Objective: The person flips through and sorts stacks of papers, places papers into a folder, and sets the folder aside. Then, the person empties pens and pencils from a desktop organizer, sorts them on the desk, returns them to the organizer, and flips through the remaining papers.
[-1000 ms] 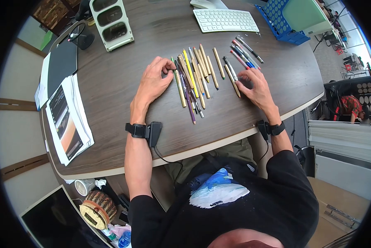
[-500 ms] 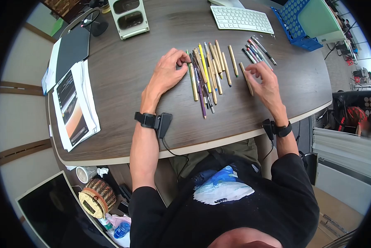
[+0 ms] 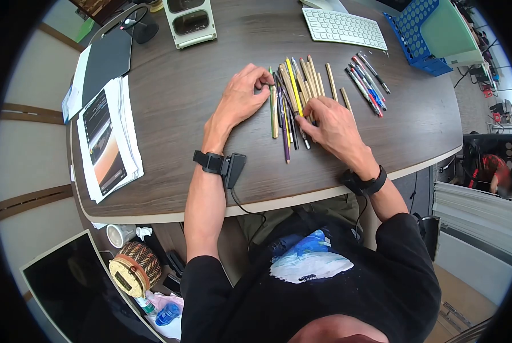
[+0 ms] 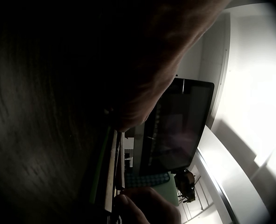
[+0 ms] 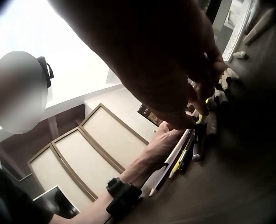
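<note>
Wooden, yellow and dark pencils and pens lie side by side on the desk. My left hand [image 3: 241, 100] rests at their left edge in the head view, bent fingertips touching the far end of a green pencil [image 3: 274, 114]. Over the middle of the row, my right hand [image 3: 333, 126] pinches a dark pen with a silver tip [image 3: 306, 141] between thumb and fingers. A purple pencil [image 3: 287, 148] sticks out nearest the body. In the right wrist view the right fingers [image 5: 194, 109] are low among the pencils, beside the left hand [image 5: 161, 147].
Several pens [image 3: 370, 86] lie apart on the right. Beyond are a white keyboard [image 3: 345, 28], a blue perforated holder [image 3: 418, 46], a grey-white stand [image 3: 192, 23] and a mesh pen cup [image 3: 145, 28]. Papers [image 3: 110, 137] lie at the left.
My right hand has moved left from the lone wooden pencil to the row, and the silver-tipped pen has shifted right. A silver pen now lies among the right-hand pens. My left hand stays at the row.
</note>
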Action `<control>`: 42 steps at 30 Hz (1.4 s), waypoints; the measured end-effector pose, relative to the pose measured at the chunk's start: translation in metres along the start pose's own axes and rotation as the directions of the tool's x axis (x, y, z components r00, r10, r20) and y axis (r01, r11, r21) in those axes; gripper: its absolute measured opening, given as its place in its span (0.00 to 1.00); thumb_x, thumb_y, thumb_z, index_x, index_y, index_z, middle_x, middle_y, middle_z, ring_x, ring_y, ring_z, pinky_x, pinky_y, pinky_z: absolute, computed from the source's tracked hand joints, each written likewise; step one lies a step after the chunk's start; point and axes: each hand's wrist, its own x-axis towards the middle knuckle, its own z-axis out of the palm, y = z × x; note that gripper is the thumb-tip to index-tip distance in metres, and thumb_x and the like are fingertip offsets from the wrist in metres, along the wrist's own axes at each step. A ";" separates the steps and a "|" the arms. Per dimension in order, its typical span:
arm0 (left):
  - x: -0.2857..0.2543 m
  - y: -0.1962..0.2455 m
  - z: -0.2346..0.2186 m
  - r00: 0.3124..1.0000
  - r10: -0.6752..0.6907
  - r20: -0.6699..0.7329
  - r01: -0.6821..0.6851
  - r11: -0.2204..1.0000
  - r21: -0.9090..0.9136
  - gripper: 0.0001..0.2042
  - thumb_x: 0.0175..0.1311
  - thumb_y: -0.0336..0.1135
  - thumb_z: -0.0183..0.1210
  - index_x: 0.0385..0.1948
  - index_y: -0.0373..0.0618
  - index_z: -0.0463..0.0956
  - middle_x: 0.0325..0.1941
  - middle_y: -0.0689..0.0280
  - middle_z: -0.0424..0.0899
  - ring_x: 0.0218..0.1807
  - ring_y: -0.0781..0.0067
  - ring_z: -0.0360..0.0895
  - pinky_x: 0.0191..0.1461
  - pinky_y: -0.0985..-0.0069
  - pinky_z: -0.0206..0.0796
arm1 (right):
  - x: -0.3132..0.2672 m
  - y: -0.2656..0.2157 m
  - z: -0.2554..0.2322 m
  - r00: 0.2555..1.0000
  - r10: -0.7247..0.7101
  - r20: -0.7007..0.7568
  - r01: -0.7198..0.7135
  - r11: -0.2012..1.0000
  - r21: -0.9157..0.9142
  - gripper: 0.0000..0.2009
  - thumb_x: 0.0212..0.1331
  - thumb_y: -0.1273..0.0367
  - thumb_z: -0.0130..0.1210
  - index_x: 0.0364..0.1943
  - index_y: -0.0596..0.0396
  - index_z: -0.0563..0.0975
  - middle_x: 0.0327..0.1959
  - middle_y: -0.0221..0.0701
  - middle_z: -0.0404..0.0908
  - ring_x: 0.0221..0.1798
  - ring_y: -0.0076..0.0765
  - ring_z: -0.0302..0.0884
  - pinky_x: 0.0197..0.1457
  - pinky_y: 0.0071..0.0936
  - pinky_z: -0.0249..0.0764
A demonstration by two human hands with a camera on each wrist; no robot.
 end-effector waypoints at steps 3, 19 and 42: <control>0.000 0.000 0.000 1.000 -0.005 0.000 0.005 1.000 0.007 0.08 0.69 0.31 0.63 0.46 0.43 0.84 0.42 0.66 0.80 0.46 0.68 0.78 0.53 0.68 0.74 | 0.001 0.000 0.000 0.997 0.064 0.033 -0.064 0.998 -0.013 0.13 0.64 0.62 0.70 0.36 0.57 0.79 0.33 0.40 0.84 0.38 0.52 0.85 0.44 0.47 0.79; 0.000 -0.002 0.000 1.000 0.017 0.001 -0.017 1.000 -0.002 0.08 0.67 0.31 0.62 0.45 0.43 0.83 0.42 0.66 0.80 0.46 0.68 0.78 0.54 0.68 0.73 | -0.006 0.006 -0.003 0.996 0.084 0.038 -0.083 0.996 -0.033 0.10 0.67 0.66 0.66 0.40 0.56 0.77 0.35 0.39 0.83 0.40 0.51 0.83 0.44 0.47 0.79; -0.001 -0.002 -0.001 1.000 0.019 -0.001 -0.019 1.000 0.017 0.08 0.68 0.32 0.63 0.46 0.45 0.84 0.42 0.67 0.80 0.47 0.69 0.78 0.53 0.68 0.73 | 0.006 0.006 0.014 0.989 -0.083 -0.126 0.046 0.962 -0.269 0.14 0.61 0.64 0.71 0.39 0.58 0.79 0.38 0.41 0.78 0.46 0.49 0.80 0.50 0.46 0.78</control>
